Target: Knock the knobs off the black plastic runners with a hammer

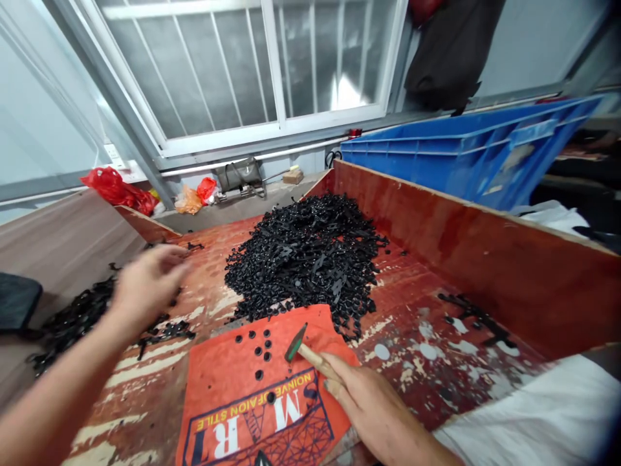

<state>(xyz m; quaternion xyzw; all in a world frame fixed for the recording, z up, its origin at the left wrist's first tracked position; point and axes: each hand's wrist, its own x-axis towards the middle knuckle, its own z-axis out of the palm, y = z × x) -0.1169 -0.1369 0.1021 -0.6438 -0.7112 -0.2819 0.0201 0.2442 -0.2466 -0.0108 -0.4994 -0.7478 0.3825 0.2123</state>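
My right hand (363, 395) is closed around the wooden handle of a small hammer (317, 360), whose dark head with a green patch is just above an orange printed cloth (208, 362). Several small round black pieces (259, 351) lie scattered on the cloth. My left hand (150, 278), blurred, is over the left side of the worktop, thumb and fingers apart, with nothing visible in it. Beneath and beside it are loose black parts (167, 331). A large heap of small black parts (310, 252) rises behind the cloth.
A reddish wooden board (466, 252) walls the worktop (213, 252) on the right, with a blue crate (412, 155) beyond it. More black parts (82, 310) lie far left, near a dark flat object (18, 301). Red plastic bags (116, 189) rest by the window.
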